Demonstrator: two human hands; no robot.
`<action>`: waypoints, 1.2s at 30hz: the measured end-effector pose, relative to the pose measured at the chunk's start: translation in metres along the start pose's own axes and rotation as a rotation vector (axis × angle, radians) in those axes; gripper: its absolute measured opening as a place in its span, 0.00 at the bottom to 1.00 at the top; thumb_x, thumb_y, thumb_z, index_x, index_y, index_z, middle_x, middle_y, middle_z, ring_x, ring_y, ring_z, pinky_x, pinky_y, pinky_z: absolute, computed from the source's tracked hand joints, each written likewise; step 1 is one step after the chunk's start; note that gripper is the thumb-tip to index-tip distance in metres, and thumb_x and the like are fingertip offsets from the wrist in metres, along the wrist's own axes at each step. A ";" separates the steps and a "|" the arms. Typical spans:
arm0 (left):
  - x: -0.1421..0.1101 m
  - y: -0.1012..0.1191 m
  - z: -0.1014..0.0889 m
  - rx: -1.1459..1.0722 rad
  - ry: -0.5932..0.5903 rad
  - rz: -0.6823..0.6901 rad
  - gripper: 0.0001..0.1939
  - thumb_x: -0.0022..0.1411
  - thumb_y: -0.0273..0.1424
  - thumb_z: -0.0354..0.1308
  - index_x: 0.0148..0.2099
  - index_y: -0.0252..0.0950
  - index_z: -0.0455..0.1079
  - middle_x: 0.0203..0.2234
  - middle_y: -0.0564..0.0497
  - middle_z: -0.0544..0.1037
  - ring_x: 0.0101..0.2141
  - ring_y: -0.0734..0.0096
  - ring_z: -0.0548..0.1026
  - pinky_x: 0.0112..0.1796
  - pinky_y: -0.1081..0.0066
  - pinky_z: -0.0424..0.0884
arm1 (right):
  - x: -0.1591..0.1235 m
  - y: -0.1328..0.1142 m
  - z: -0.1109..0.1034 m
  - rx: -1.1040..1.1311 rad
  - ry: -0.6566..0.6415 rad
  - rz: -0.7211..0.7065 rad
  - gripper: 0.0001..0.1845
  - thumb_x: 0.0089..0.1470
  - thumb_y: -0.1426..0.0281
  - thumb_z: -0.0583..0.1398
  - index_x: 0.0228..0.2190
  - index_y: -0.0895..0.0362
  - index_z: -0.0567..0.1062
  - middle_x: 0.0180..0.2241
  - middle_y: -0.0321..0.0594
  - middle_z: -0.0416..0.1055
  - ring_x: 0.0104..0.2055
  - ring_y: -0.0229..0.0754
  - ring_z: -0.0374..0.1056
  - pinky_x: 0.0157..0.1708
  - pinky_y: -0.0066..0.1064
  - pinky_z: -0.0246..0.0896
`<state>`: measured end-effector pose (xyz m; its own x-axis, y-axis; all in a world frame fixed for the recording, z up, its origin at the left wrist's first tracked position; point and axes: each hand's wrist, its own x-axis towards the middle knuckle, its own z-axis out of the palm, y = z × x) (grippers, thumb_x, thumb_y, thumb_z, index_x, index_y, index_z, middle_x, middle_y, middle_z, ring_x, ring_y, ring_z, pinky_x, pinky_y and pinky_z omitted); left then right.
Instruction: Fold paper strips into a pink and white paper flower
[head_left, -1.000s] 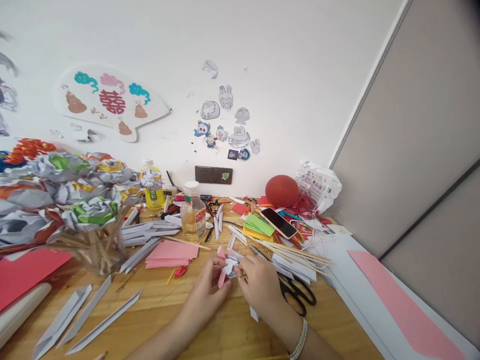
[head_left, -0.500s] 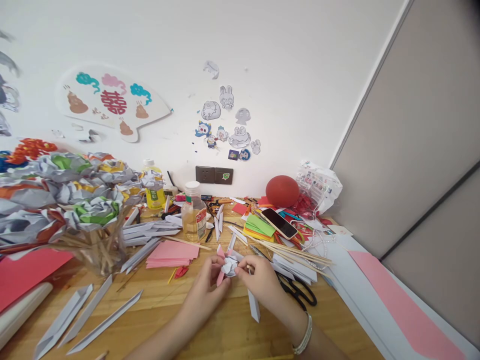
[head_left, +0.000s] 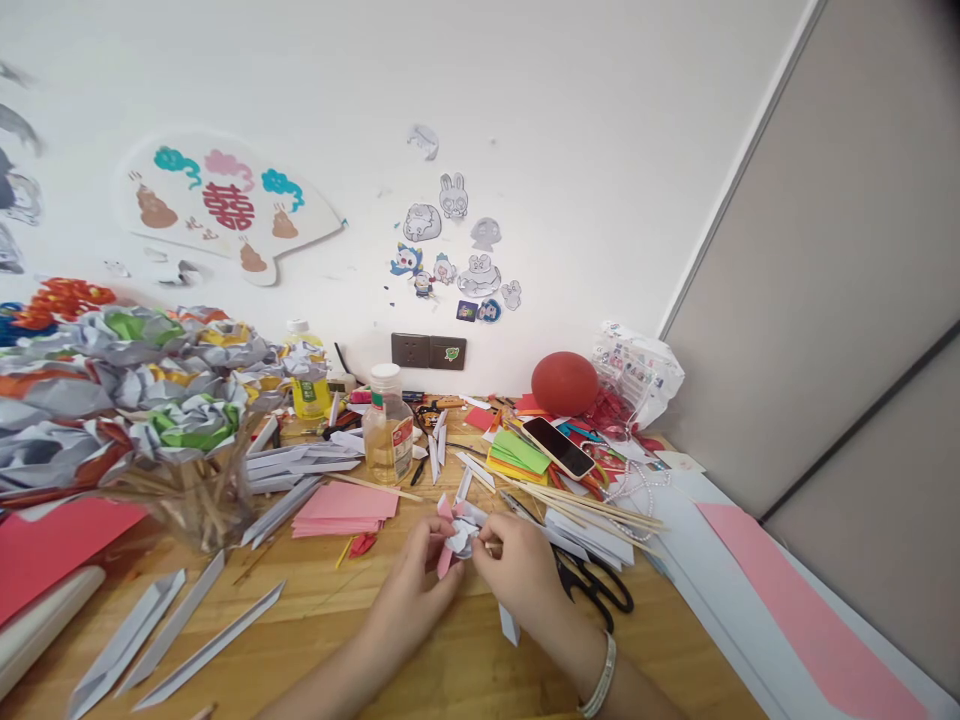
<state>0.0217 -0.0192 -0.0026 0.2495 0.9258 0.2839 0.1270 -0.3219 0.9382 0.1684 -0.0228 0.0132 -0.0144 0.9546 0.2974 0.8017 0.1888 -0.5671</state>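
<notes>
A small paper flower, white in the middle with pink petals at its left, is held up over the table. My left hand grips it from the left, fingers behind and thumb in front. My right hand is closed in a pinch at the flower's right edge; the exact spot under the fingertips is hidden. Below the right palm a folded white paper strip sticks out, its upper end covered by the hand. Black-handled scissors lie just right of my right hand.
Stacked pink paper, a clear bottle and folded white strips lie to the left, beside a container of paper flowers. Wooden sticks, a phone and a red balloon are at the right.
Both hands and the flower have shifted slightly right. My right fingers have curled closer around the flower's right edge, and less of the white strip shows below.
</notes>
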 end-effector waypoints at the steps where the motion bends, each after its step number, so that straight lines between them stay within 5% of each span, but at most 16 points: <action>1: 0.000 0.000 0.000 0.014 -0.023 0.006 0.08 0.54 0.32 0.54 0.36 0.39 0.59 0.31 0.50 0.74 0.35 0.63 0.74 0.37 0.65 0.70 | -0.002 -0.001 0.002 -0.049 0.008 -0.009 0.05 0.46 0.73 0.56 0.21 0.55 0.69 0.23 0.34 0.69 0.26 0.37 0.62 0.26 0.26 0.47; 6: -0.002 -0.002 -0.002 0.124 -0.029 -0.009 0.08 0.54 0.31 0.53 0.38 0.39 0.60 0.36 0.48 0.73 0.39 0.61 0.72 0.42 0.63 0.68 | -0.005 -0.003 0.005 -0.162 0.003 -0.003 0.05 0.48 0.72 0.56 0.23 0.55 0.71 0.26 0.36 0.72 0.28 0.38 0.65 0.26 0.27 0.47; 26: 0.002 -0.006 -0.003 0.001 0.012 -0.038 0.11 0.52 0.31 0.56 0.39 0.38 0.60 0.35 0.47 0.73 0.40 0.57 0.71 0.42 0.60 0.65 | 0.008 0.018 0.011 0.398 -0.184 0.172 0.05 0.44 0.69 0.61 0.23 0.56 0.78 0.20 0.33 0.72 0.24 0.38 0.65 0.25 0.25 0.54; 36: 0.005 -0.004 -0.003 -0.141 0.034 -0.058 0.12 0.51 0.31 0.59 0.37 0.39 0.60 0.33 0.49 0.73 0.39 0.60 0.72 0.42 0.61 0.66 | 0.008 0.019 0.014 0.476 -0.208 0.197 0.07 0.44 0.66 0.62 0.24 0.56 0.79 0.20 0.33 0.73 0.26 0.40 0.66 0.28 0.27 0.56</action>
<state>0.0198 -0.0130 -0.0042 0.2127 0.9491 0.2325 0.0039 -0.2387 0.9711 0.1756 -0.0080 -0.0056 -0.0479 0.9987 0.0195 0.4430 0.0388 -0.8957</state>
